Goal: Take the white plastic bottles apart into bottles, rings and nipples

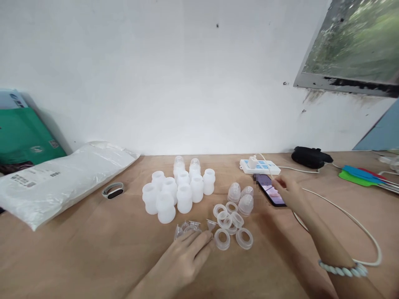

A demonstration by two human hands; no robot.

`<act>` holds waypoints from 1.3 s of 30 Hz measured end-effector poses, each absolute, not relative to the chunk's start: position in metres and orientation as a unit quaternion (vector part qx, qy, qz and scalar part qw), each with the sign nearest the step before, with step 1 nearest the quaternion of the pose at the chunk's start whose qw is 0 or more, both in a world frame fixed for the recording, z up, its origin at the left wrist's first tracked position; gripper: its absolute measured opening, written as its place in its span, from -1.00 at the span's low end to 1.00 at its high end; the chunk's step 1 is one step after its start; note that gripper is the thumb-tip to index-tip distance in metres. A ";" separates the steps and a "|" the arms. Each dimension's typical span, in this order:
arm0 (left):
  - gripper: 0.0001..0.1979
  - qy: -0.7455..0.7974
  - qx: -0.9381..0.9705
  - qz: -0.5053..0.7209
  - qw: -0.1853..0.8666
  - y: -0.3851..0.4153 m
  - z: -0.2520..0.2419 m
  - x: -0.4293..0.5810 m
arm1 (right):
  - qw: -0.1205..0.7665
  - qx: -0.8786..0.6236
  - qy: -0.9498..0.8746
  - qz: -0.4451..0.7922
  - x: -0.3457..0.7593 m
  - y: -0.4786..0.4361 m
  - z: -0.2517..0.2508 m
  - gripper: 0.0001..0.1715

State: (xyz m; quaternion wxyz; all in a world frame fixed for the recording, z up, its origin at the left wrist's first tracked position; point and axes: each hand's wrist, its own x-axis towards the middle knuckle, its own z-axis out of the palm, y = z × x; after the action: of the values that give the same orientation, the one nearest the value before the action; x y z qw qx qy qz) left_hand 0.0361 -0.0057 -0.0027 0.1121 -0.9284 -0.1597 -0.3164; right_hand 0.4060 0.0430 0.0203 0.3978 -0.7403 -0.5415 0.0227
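My left hand (188, 255) is low at the front of the table, palm down with its fingers stretched out, touching or just above a small pile of clear silicone nipples (193, 224) that it partly covers. My right hand (289, 195) reaches over a black-edged phone (269, 190), its fingers bent together at the screen's right side. A white cable (269, 169) runs to those fingertips, but whether they pinch it is hidden. Between the hands lie several translucent rings (222, 239) and a group of clear domed caps (245, 204). White bottle bodies (184, 198) stand behind my left hand.
Two bottles at the back carry clear caps (195, 164). A white power strip (260, 167) sits by the wall; its cable (355, 220) loops rightward. Further out are a black case (311, 158), coloured spatulas (363, 175), a grey wristband (114, 191) and a white plastic parcel (65, 174).
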 end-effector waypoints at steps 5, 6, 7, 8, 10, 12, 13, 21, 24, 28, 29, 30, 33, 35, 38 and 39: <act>-0.70 -0.169 -0.916 -0.313 0.185 0.001 -0.006 0.037 | 0.367 -0.799 -0.476 -0.002 0.436 0.037 0.002 -0.71; -0.70 -0.170 -0.915 -0.314 0.188 0.002 -0.007 0.038 | 0.360 -0.804 -0.472 -0.003 0.438 0.037 -0.002 -0.71; -0.71 -0.170 -0.915 -0.312 0.190 0.003 -0.008 0.039 | 0.352 -0.808 -0.473 -0.003 0.438 0.037 -0.004 -0.72; -0.72 -0.172 -0.915 -0.311 0.191 0.003 -0.009 0.040 | 0.344 -0.809 -0.476 -0.002 0.437 0.037 -0.007 -0.73; -0.73 -0.172 -0.913 -0.312 0.197 0.004 -0.010 0.042 | 0.330 -0.809 -0.486 -0.001 0.435 0.038 -0.010 -0.74; -0.71 -0.171 -0.909 -0.322 0.203 0.003 -0.009 0.043 | 0.318 -0.810 -0.492 -0.003 0.432 0.038 -0.011 -0.75; -0.70 -0.169 -0.907 -0.326 0.206 0.003 -0.009 0.043 | 0.313 -0.812 -0.493 -0.004 0.431 0.038 -0.012 -0.75; -0.74 -0.170 -0.916 -0.298 0.207 0.004 -0.014 0.043 | 0.288 -0.810 -0.510 -0.011 0.432 0.034 -0.012 -0.77; -0.78 -0.182 -0.925 -0.271 0.197 0.005 -0.019 0.043 | 0.283 -0.803 -0.525 -0.014 0.430 0.035 -0.013 -0.77; -0.77 -0.191 -0.933 -0.248 0.178 0.004 -0.024 0.043 | 0.282 -0.789 -0.546 -0.022 0.424 0.037 -0.015 -0.79; -0.76 -0.194 -0.935 -0.243 0.170 0.004 -0.024 0.043 | 0.281 -0.786 -0.550 -0.025 0.422 0.038 -0.016 -0.79; -0.75 -0.198 -0.937 -0.240 0.161 0.004 -0.025 0.043 | 0.281 -0.783 -0.554 -0.029 0.421 0.039 -0.017 -0.79; -0.72 -0.216 -0.941 -0.225 0.135 0.003 -0.026 0.042 | 0.288 -0.774 -0.562 -0.043 0.419 0.042 -0.020 -0.81; -0.69 -0.225 -0.942 -0.213 0.125 0.002 -0.026 0.042 | 0.296 -0.767 -0.566 -0.050 0.419 0.044 -0.023 -0.85; -0.67 -0.238 -0.942 -0.204 0.119 0.000 -0.026 0.042 | 0.308 -0.758 -0.573 -0.055 0.421 0.047 -0.027 -0.88; -0.67 -0.244 -0.941 -0.203 0.119 -0.001 -0.025 0.043 | 0.312 -0.754 -0.576 -0.055 0.422 0.048 -0.028 -0.87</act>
State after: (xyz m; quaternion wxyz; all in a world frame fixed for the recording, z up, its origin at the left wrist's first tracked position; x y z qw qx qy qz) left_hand 0.0430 -0.0006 -0.0251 0.1191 -0.9407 -0.2440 -0.2034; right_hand 0.4222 0.0480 -0.0285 0.3119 -0.7538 -0.5757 -0.0554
